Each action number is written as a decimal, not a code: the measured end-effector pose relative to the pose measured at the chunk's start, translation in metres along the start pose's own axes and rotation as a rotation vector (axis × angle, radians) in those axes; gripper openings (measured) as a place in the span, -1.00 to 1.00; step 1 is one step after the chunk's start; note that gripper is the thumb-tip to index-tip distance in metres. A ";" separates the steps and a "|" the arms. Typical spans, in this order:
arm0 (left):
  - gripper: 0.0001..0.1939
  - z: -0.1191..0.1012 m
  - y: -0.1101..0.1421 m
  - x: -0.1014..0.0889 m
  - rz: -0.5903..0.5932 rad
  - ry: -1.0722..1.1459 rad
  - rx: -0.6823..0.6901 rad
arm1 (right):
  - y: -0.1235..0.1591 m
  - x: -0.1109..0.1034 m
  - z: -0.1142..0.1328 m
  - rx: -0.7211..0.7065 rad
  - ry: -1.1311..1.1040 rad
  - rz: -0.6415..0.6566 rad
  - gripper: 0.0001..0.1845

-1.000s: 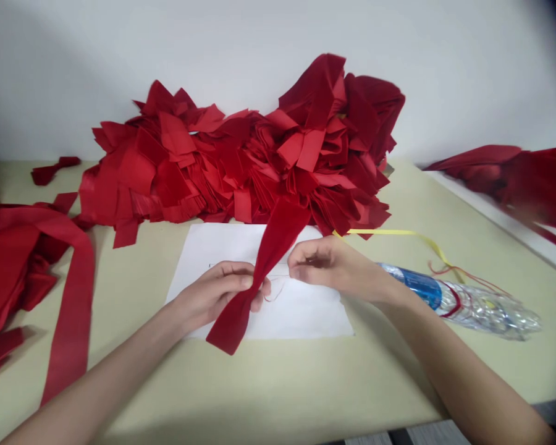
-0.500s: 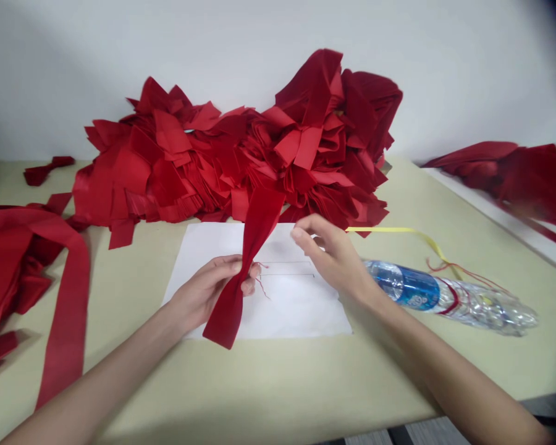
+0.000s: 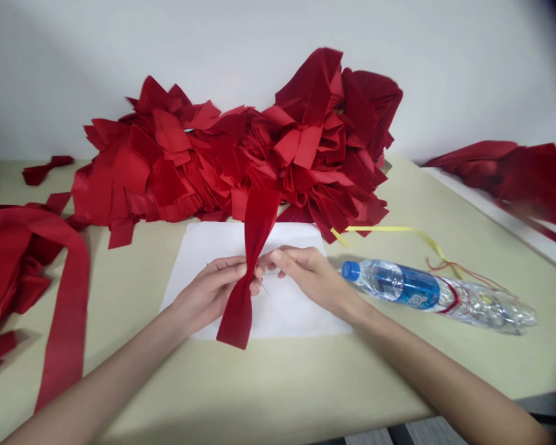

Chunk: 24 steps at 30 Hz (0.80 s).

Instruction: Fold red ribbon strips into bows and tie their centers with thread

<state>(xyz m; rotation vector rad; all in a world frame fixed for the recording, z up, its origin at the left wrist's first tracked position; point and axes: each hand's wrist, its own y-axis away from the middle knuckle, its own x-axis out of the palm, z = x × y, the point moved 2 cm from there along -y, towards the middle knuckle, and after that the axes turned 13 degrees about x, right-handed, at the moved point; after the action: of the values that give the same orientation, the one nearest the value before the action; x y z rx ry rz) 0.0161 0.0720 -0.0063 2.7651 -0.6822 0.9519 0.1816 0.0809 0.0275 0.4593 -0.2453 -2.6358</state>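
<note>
Head view: over white paper sheet, our left hand pinches red velvet ribbon piece at gathered waist, thumb against fingers. Thin thread shows beside waist. Our right hand, also over sheet, fingers curled, near ribbon piece; whether it grips thread, we cannot tell. Behind sheet: heap of red ribbon pieces. Right of sheet: blue-capped plastic bottle, lying.

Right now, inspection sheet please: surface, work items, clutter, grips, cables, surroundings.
Surface: pale yellow table, white paper on it.
Work items: gathered red velvet strip; red thread end showing beside it.
Clutter: piled red strips behind paper; yellow ribbon; plastic bottle lying on its side.
Left grip: closed on the velvet strip's gathered middle.
Right grip: close beside it; whether it holds thread, cannot tell.
Cables: nothing seen.
Surroundings: pale wall behind.
</note>
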 end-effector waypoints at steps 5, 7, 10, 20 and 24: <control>-0.85 0.003 -0.001 0.001 -0.005 0.017 -0.014 | 0.002 0.004 0.005 0.026 -0.231 0.121 -0.71; -0.85 0.005 -0.001 0.001 -0.006 0.009 -0.009 | 0.003 0.006 0.005 0.059 -0.324 0.157 -0.76; -0.85 0.009 -0.001 0.001 -0.020 -0.020 -0.016 | 0.002 0.007 0.001 0.093 -0.419 0.168 -0.81; -0.86 0.009 0.000 0.000 -0.084 -0.009 -0.032 | -0.004 -0.001 -0.005 0.102 -0.582 0.084 -0.86; -0.86 0.008 -0.002 -0.001 -0.159 -0.004 -0.059 | 0.001 -0.015 0.006 0.009 -0.641 0.010 -0.91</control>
<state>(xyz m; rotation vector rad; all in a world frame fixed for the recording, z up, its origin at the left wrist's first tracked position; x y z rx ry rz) 0.0209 0.0715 -0.0132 2.7224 -0.4741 0.8790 0.1927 0.0877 0.0371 -0.4001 -0.4505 -2.6928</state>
